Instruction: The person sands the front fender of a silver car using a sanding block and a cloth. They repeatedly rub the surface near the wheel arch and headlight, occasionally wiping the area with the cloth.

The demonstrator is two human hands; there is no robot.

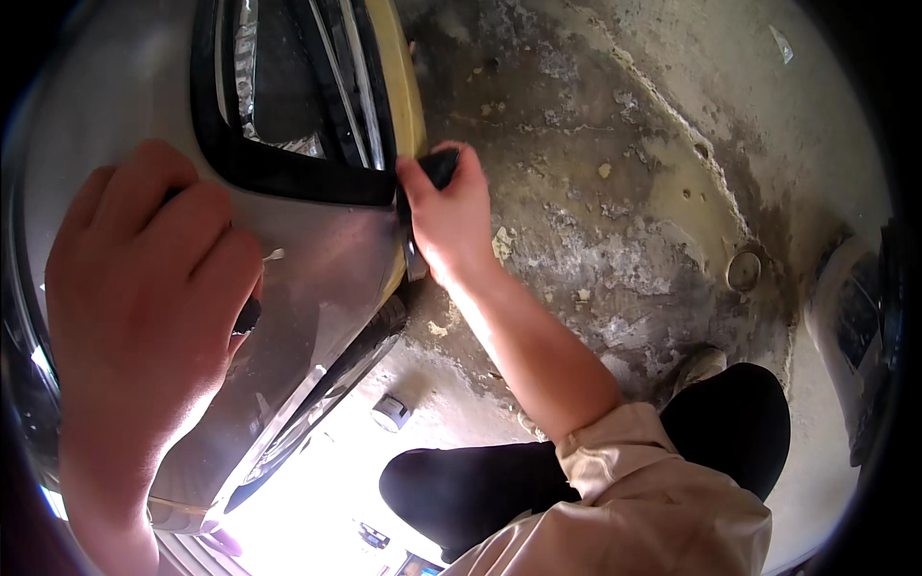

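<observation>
In front of me is a grey, glossy car body panel (298, 250), with a glass-covered opening (288, 106) in a thick black surround (298, 178). My left hand (154, 259) is closed over the panel at the left. Dark ends of a black-handled tool (248, 317) show past its fingers; the rest is hidden. At the panel's right edge, my right hand (451, 216) grips a small black block-like piece (441, 168) between thumb and fingers. It sits against the corner of the surround. A narrow dark strip (413, 257) shows below that hand along the edge; whether it belongs to the piece cannot be told.
A yellowish edge strip (399, 77) runs along the body's right side. Stained, rough concrete floor (595, 192) lies to the right, with a small white-grey round object (391, 413) near the car. My bent legs (480, 485) are below. Another vehicle-like shape (850, 317) stands far right.
</observation>
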